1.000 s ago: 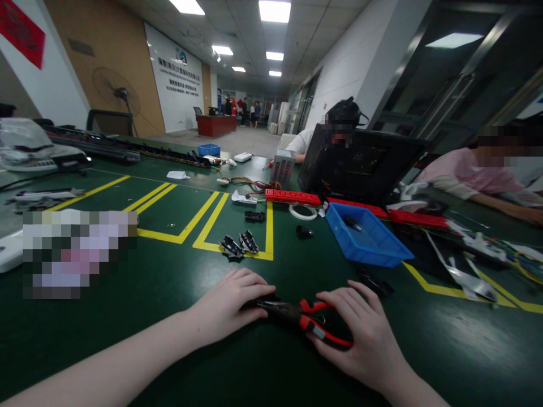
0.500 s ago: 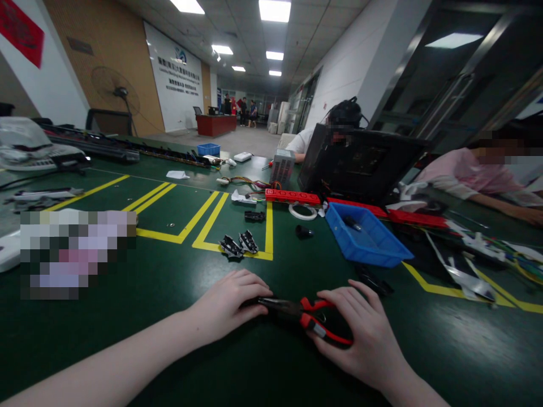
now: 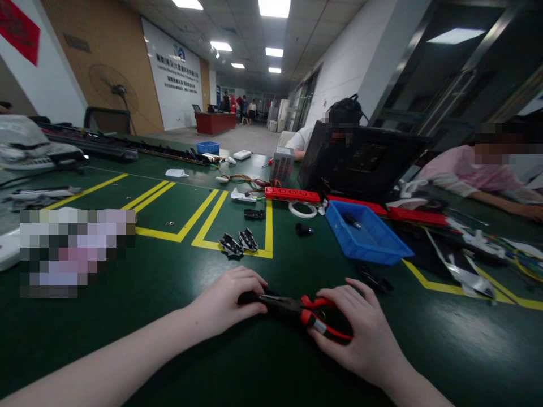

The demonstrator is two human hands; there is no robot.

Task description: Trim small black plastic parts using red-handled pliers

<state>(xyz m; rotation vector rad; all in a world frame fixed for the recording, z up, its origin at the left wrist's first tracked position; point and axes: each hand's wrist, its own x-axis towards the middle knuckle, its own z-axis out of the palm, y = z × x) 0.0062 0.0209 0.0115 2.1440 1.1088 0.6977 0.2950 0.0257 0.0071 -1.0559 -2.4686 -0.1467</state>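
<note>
Red-handled pliers (image 3: 304, 314) lie low over the green table (image 3: 169, 282) in front of me. My right hand (image 3: 360, 333) is wrapped round the red handles. The dark jaws point left into my left hand (image 3: 227, 297), whose fingers are curled over a small black part (image 3: 246, 297) at the jaw tips. Most of that part is hidden under my fingers.
Two black plastic pieces (image 3: 237, 243) lie on a yellow line ahead. A blue bin (image 3: 360, 234) stands at the right, a red power strip (image 3: 292, 195) and a white tape ring (image 3: 302, 210) behind it. Two people sit at the far right beside a dark case (image 3: 360, 164).
Both hands and the pliers stay in place. My left fingers have drawn back slightly, showing more of the black part at the jaws. The view has tipped up a little.
</note>
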